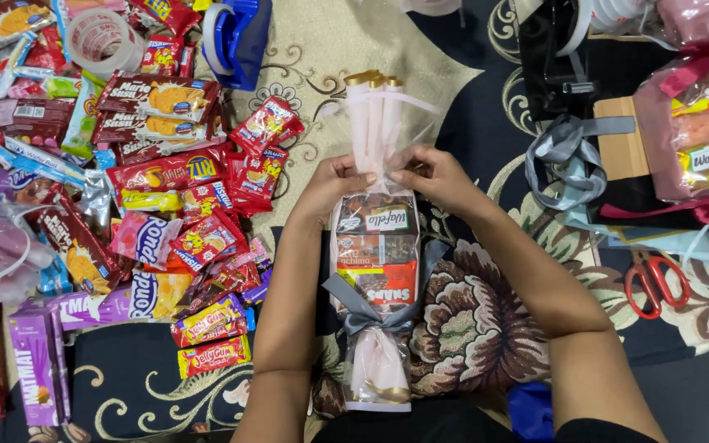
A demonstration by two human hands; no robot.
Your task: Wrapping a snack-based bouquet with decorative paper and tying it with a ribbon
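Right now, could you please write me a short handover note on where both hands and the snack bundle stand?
Left hand and right hand: both pinch the clear wrap at the upper end of the snack bundle, one on each side.
Bundle: lies lengthwise on the patterned cloth between the forearms, pink gold-tipped sticks poking out beyond the hands.
Done: grey ribbon bow tied round the lower end.
Left: the upper end has no ribbon yet.
Nearby: spare grey ribbon and red scissors on the right; loose snack packets on the left.
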